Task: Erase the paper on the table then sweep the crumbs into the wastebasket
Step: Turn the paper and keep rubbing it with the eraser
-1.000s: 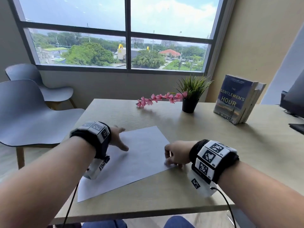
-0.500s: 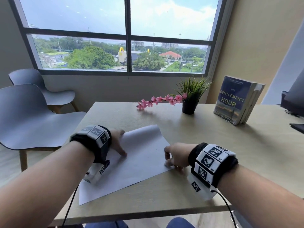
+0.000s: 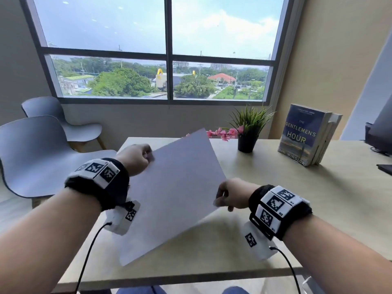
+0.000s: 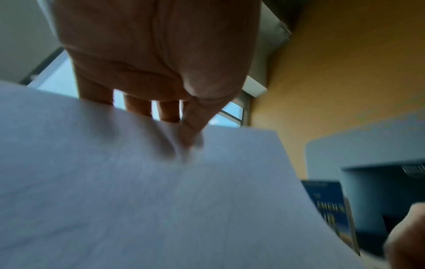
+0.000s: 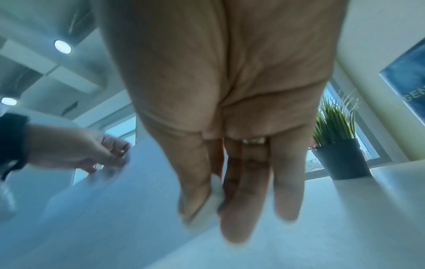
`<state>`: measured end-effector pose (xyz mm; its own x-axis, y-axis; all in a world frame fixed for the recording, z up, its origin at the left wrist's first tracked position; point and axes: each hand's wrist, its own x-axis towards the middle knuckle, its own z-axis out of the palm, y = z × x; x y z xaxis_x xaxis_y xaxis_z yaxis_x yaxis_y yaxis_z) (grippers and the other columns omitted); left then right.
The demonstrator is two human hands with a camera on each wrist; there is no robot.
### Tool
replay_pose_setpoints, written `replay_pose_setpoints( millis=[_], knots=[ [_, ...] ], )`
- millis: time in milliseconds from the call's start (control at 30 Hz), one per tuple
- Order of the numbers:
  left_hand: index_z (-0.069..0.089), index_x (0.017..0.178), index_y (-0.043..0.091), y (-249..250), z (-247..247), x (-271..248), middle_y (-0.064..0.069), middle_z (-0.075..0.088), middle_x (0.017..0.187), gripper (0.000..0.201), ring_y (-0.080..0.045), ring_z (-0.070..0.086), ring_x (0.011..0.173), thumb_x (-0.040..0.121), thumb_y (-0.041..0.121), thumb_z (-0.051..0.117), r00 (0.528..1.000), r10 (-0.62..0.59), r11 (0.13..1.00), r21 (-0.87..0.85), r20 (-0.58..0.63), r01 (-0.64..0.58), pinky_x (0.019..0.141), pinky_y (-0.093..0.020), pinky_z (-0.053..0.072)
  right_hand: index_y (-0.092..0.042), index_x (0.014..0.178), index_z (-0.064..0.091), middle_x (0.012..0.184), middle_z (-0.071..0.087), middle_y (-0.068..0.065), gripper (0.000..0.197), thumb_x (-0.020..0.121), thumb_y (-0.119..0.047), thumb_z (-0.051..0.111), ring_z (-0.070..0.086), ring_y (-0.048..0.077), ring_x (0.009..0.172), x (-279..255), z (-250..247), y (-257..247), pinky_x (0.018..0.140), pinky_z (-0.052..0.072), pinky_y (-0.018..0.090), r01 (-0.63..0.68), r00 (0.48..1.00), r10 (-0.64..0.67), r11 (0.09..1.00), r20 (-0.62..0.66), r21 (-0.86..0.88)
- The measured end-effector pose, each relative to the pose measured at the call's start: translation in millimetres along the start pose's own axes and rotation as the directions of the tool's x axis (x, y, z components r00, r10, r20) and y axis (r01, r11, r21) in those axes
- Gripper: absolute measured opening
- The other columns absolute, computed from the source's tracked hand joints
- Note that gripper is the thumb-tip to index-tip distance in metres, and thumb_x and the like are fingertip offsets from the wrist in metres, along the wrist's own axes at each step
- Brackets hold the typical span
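The white sheet of paper (image 3: 176, 187) is lifted off the wooden table (image 3: 318, 198) and tilted, with its far corner raised toward the window. My left hand (image 3: 137, 158) pinches its left edge, and the left wrist view shows thumb and fingers (image 4: 184, 138) clamped on the paper (image 4: 161, 200). My right hand (image 3: 229, 196) pinches the right edge. In the right wrist view something small and white sits between thumb and fingers (image 5: 195, 191); I cannot tell whether it is an eraser or the paper's corner. No wastebasket or crumbs are in view.
A small potted plant (image 3: 247, 143) with a pink flower sprig stands at the table's far middle. Upright books (image 3: 303, 134) stand at the far right, with a dark monitor (image 3: 379, 134) beyond them. Two grey chairs (image 3: 31, 155) are on the left.
The paper lay flat on the table under both hands before. Now both hands have risen and the sheet is off the table, tilted up between them.
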<state>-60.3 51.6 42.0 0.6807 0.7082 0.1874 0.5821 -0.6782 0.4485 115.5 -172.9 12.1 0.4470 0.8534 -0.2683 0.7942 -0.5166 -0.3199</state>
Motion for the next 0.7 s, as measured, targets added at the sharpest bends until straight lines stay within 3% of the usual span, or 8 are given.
replay_pose_setpoints(
  millis=[100, 200, 300, 400, 467, 533, 633, 700],
  knots=[
    [0.055, 0.074, 0.021, -20.6, -10.9, -6.9, -0.010, 0.063, 0.080, 0.013, -0.030, 0.058, 0.075, 0.078, 0.010, 0.050, 0.991, -0.050, 0.940, -0.342, -0.122, 0.005, 0.071, -0.035, 0.050, -0.017, 0.091, 0.066, 0.095, 0.065, 0.004, 0.016, 0.087, -0.032, 0.068, 0.061, 0.020, 0.084, 9.3, -5.5, 3.2, 0.075, 0.051, 0.028, 0.054, 0.971, -0.011, 0.983, -0.239, 0.174],
    [0.053, 0.077, 0.018, -30.2, -17.1, -18.3, -0.007, 0.059, 0.072, 0.028, -0.015, 0.059, 0.056, 0.090, -0.006, 0.046, 0.982, -0.101, 0.798, -0.603, -0.162, -0.017, 0.051, -0.015, 0.049, -0.020, 0.098, 0.069, 0.112, 0.050, 0.004, 0.023, 0.085, -0.040, 0.069, 0.056, 0.019, 0.099, 15.6, -8.6, -2.6, 0.091, 0.048, 0.031, 0.136, 0.905, 0.004, 0.945, -0.425, 0.297],
    [0.050, 0.079, 0.013, -30.1, -17.9, -31.8, -0.010, 0.057, 0.074, 0.030, -0.001, 0.060, 0.044, 0.093, -0.012, 0.040, 0.977, -0.136, 0.679, -0.734, -0.163, -0.028, 0.046, -0.012, 0.050, -0.023, 0.096, 0.068, 0.113, 0.052, 0.001, 0.019, 0.086, -0.039, 0.069, 0.055, 0.016, 0.101, 15.6, -12.7, -21.3, 0.087, 0.044, 0.025, 0.278, 0.880, -0.082, 0.888, -0.468, 0.368],
    [0.052, 0.080, 0.018, -36.5, -17.4, -39.7, -0.006, 0.057, 0.075, 0.029, -0.008, 0.060, 0.055, 0.095, -0.004, 0.042, 0.967, -0.174, 0.607, -0.793, -0.187, -0.044, 0.053, -0.018, 0.048, -0.023, 0.090, 0.067, 0.101, 0.069, -0.001, 0.013, 0.086, -0.036, 0.070, 0.066, 0.017, 0.091, 14.2, -21.6, -44.6, 0.079, 0.047, 0.024, 0.422, 0.828, -0.130, 0.785, -0.545, 0.454],
    [0.056, 0.080, 0.023, -41.8, -18.5, -42.1, 0.000, 0.058, 0.080, 0.026, -0.015, 0.055, 0.077, 0.097, 0.006, 0.045, 0.956, -0.187, 0.635, -0.770, -0.225, -0.057, 0.075, -0.027, 0.042, -0.025, 0.089, 0.067, 0.093, 0.071, -0.003, 0.010, 0.086, -0.033, 0.070, 0.067, 0.014, 0.080, 14.3, -29.4, -55.8, 0.076, 0.050, 0.024, 0.513, 0.760, -0.119, 0.713, -0.638, 0.478],
    [0.061, 0.081, 0.025, -47.0, -21.3, -41.4, 0.005, 0.062, 0.085, 0.025, -0.016, 0.055, 0.090, 0.097, 0.011, 0.048, 0.951, -0.188, 0.697, -0.716, -0.247, -0.048, 0.086, -0.032, 0.039, -0.024, 0.089, 0.068, 0.089, 0.069, -0.005, 0.010, 0.086, -0.033, 0.070, 0.065, 0.014, 0.073, 15.1, -34.8, -62.2, 0.072, 0.049, 0.023, 0.542, 0.734, -0.141, 0.711, -0.664, 0.449],
    [0.062, 0.101, 0.016, -46.2, -27.3, -40.0, -0.006, 0.061, 0.109, 0.013, -0.026, 0.059, 0.105, 0.090, 0.018, 0.056, 0.943, -0.190, 0.832, -0.555, -0.273, 0.007, 0.098, -0.037, 0.042, -0.022, 0.088, 0.068, 0.083, 0.064, -0.006, 0.011, 0.085, -0.032, 0.071, 0.060, 0.015, 0.072, 21.4, -38.0, -61.0, 0.072, 0.047, 0.025, 0.507, 0.751, -0.106, 0.726, -0.652, 0.465],
    [0.050, 0.128, 0.014, -44.0, -29.8, -41.4, -0.014, 0.044, 0.133, 0.046, -0.030, 0.049, 0.121, 0.084, 0.020, 0.061, 0.922, -0.197, 0.921, -0.384, -0.334, 0.057, 0.109, -0.041, 0.036, -0.018, 0.090, 0.069, 0.078, 0.061, -0.007, 0.015, 0.085, -0.031, 0.072, 0.058, 0.015, 0.075, 27.3, -37.4, -55.3, 0.075, 0.048, 0.028, 0.430, 0.797, -0.055, 0.752, -0.602, 0.501]
  ],
)
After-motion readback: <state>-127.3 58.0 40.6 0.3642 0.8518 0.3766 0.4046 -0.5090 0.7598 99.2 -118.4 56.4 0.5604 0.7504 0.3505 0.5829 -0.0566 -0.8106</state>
